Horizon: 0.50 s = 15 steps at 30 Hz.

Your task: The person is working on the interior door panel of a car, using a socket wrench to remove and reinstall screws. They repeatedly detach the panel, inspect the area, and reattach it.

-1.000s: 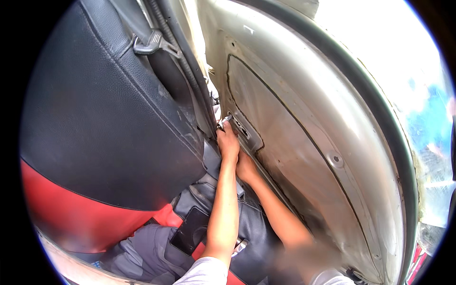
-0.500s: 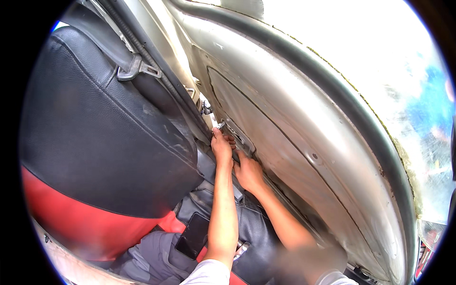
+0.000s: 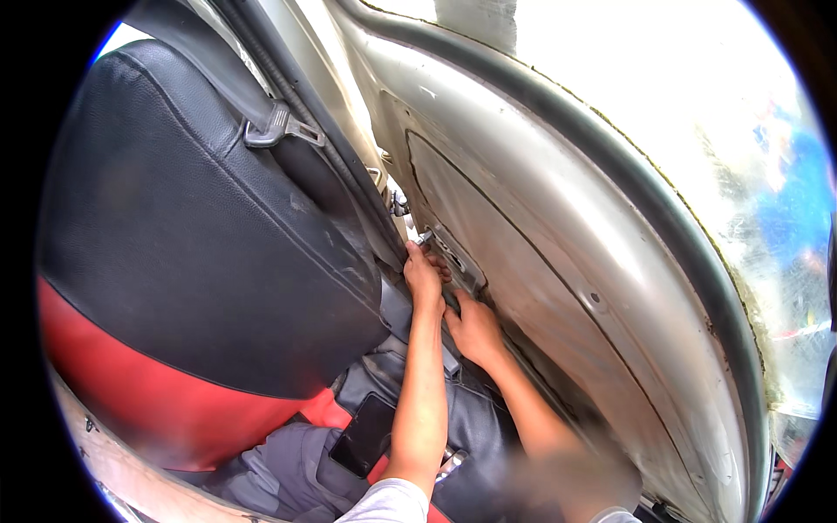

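Note:
My left hand [image 3: 425, 277] is closed low beside the inner panel of a silver car door [image 3: 523, 235]. A small shiny metal rod [image 3: 424, 238] sticks out at its thumb and meets the door's edge. Just below and to the right, my right hand [image 3: 475, 331] is closed, its fingers bent toward the door and partly out of sight. What it grips is hidden. Beside both hands, a slotted opening [image 3: 453, 253] shows in the bare metal panel. The door latch area [image 3: 399, 206] lies just beyond my left hand.
A black and red seat [image 3: 218, 235] fills the left side, with a seat belt buckle tongue [image 3: 281, 127] hanging by the pillar. A dark phone [image 3: 364, 434] lies on my grey trousers [image 3: 288, 471]. Near it is a shiny metal object [image 3: 451, 464]. Black rubber seal [image 3: 610, 148] edges the door.
The whole view has shifted, so the seat, door and hands sit slightly further right. Both hands stay at the same place by the door, with little change in their grip.

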### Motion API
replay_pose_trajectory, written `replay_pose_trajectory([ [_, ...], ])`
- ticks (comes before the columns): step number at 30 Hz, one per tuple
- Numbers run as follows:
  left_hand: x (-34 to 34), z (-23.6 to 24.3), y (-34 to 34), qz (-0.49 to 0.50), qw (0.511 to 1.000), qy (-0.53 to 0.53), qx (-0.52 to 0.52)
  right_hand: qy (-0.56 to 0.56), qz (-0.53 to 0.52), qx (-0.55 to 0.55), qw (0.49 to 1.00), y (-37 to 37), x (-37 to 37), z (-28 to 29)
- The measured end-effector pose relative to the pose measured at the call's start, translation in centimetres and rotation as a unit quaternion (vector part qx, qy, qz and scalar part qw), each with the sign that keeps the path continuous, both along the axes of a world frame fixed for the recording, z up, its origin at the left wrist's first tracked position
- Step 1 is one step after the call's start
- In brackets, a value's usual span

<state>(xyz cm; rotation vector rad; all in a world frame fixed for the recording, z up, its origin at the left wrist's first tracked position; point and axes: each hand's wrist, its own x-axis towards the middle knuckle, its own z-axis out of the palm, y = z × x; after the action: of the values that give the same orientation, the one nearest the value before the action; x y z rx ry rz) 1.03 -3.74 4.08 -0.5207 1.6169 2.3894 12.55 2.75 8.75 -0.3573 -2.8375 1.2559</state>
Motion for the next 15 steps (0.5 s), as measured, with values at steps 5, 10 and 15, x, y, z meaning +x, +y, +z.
replay_pose_trajectory([
  [5, -0.2, -0.4, -0.7, -0.002, 0.998, -0.019, 0.054, 0.051, -0.001, -0.06, 0.997, 0.2, 0.6, 2.3],
  [10, -0.4, -1.2, 0.2, 0.02, 0.999, 0.004, -0.024, 0.08, -0.004, -0.058, 0.995, 0.9, 0.7, -1.2],
  [15, 0.1, -0.7, 0.2, 0.016, 1.0, 0.002, -0.018, 0.006, -0.001, -0.051, 0.999, 1.1, 0.7, -1.1],
])
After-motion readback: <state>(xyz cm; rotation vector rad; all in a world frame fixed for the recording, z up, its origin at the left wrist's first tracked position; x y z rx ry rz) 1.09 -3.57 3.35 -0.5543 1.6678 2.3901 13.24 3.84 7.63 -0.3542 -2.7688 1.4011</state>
